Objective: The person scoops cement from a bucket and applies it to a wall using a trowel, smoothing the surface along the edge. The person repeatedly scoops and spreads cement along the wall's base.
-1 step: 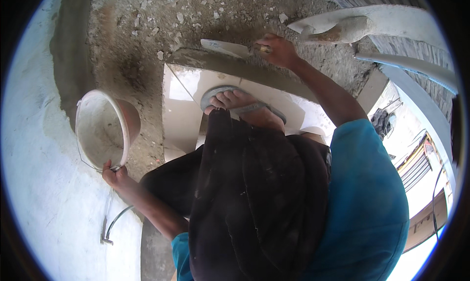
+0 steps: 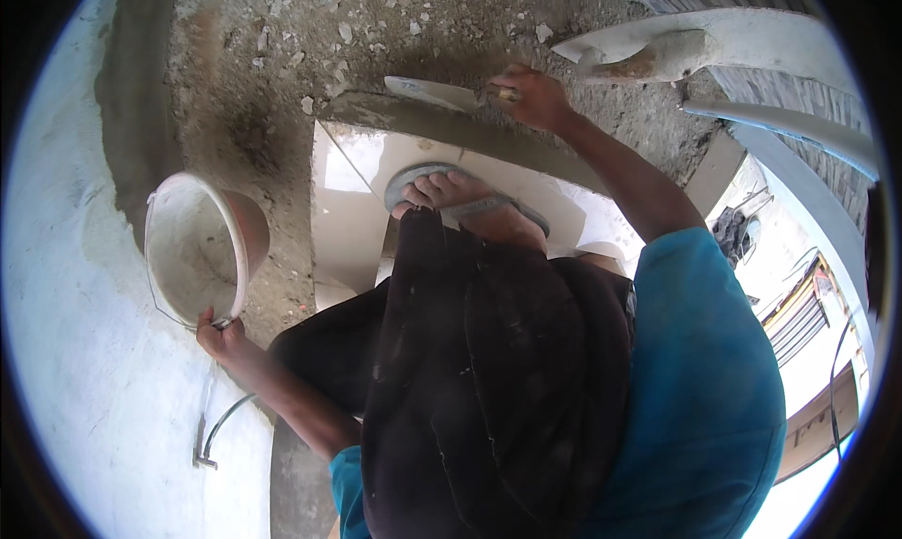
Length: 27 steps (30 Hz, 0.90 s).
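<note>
At the left, my left hand (image 2: 220, 337) is closed on the near rim of a bucket (image 2: 193, 243). The bucket is tilted, its whitish, stained inside facing up and its wire handle hanging along the wall side. My right hand (image 2: 536, 97), arm stretched forward, grips the handle of a trowel (image 2: 432, 93). The trowel's flat pale blade points left, just over the far edge of a grey mortar ledge (image 2: 404, 116). Whether the blade touches the mortar I cannot tell. My sandalled foot (image 2: 460, 196) rests on pale floor tiles (image 2: 343, 243) behind the ledge.
Beyond the ledge lies rough ground (image 2: 376, 31) with loose chips of rubble. A whitewashed wall (image 2: 75, 304) with a tap (image 2: 204, 461) runs along the left. Large pale curved pieces (image 2: 676, 55) stick in at the upper right. Assorted items lie at the far right.
</note>
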Available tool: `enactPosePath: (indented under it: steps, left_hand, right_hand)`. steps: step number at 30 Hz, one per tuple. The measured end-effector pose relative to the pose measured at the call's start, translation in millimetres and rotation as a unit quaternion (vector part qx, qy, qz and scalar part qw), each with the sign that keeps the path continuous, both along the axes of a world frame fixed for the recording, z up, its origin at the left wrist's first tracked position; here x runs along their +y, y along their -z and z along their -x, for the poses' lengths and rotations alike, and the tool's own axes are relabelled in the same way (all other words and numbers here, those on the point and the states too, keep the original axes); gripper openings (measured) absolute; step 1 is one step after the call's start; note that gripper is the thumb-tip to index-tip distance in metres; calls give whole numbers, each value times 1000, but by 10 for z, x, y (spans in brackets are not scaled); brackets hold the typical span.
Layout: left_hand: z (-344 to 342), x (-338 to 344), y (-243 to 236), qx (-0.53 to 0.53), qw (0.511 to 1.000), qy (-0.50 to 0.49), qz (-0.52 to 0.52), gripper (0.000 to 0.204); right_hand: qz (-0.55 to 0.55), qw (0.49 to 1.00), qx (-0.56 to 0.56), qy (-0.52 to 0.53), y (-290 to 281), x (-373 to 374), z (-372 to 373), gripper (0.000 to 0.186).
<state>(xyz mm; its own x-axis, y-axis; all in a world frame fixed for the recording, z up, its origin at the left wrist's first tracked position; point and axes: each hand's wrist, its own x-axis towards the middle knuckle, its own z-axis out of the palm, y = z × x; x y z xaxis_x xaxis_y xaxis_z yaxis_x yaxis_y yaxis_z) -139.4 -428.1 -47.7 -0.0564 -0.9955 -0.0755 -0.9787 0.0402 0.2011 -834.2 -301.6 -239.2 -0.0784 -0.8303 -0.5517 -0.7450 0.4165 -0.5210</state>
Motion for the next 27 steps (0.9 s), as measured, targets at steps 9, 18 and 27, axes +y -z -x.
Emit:
enactPosePath:
  steps: [9, 18, 27]
  left_hand:
    - [-662, -34, 198, 225, 944, -233, -65, 40]
    - [21, -341, 109, 530, 645, -551, 4, 31]
    - [-512, -345, 232, 507, 736, -444, -59, 30]
  right_hand:
    - [50, 997, 62, -13, -432, 20, -314, 40]
    - [90, 996, 17, -16, -900, 31, -312, 35]
    - [168, 986, -5, -16, -1196, 155, -227, 37]
